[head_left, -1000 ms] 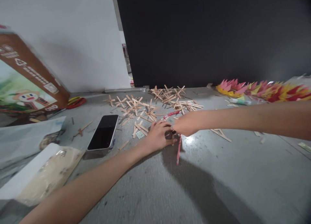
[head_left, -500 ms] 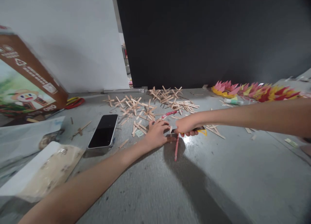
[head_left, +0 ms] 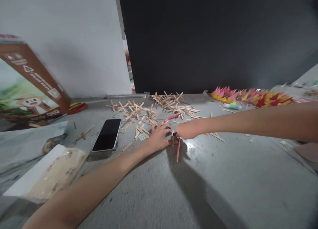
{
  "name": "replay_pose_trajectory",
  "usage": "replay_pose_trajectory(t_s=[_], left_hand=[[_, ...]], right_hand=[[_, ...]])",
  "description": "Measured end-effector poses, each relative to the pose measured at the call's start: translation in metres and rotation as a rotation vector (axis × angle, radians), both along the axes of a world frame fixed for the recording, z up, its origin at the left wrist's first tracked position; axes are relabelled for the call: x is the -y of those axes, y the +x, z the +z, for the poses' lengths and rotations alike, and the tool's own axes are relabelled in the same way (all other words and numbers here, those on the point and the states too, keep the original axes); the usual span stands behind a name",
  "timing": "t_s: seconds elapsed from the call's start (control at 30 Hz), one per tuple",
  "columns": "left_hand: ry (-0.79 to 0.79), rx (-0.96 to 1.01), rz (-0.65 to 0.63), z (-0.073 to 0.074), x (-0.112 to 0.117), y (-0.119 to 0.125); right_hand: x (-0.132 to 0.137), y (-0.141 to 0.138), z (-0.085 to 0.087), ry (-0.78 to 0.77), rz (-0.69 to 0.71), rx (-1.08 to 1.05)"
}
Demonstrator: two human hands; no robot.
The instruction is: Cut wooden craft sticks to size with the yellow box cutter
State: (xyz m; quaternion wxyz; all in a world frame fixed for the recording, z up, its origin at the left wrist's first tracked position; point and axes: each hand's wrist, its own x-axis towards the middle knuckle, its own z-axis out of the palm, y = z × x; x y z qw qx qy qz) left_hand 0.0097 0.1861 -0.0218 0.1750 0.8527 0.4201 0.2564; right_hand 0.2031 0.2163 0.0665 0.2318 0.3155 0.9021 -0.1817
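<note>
Hands: your left hand [head_left: 160,138] and right hand [head_left: 187,130] meet at the red stick's [head_left: 178,153] top end, grip unclear; apparently fine fingertip work there, so steady pressure next.

I have both arms stretched far forward, the left forearm [head_left: 99,179] coming in from the lower left and the right forearm [head_left: 248,123] from the right. My left hand [head_left: 160,136] sits palm down with its fingers bent. My right hand [head_left: 186,131] is curled closed, its fingertips almost meeting the left's.

phone [head_left: 106,135] | brown box [head_left: 29,86] | paper flowers [head_left: 250,96] | glue tube [head_left: 231,106] | plastic bag [head_left: 49,174]
</note>
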Motion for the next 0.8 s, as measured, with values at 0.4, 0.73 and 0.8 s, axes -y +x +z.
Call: replay_pose_trajectory(t_s=[0.4, 0.73, 0.8], left_hand=[[0.01, -0.01, 0.0, 0.005, 0.005, 0.0], [-0.013, -0.027, -0.008, 0.002, 0.003, -0.002], [-0.025, -0.034, -0.032, 0.004, 0.003, -0.003]], right_hand=[[-0.01, 0.001, 0.004, -0.727, -0.608, 0.14], [-0.01, 0.043, -0.007, -0.786, -0.61, -0.123], [-0.009, 0.051, -0.004, -0.668, -0.6, -0.246]])
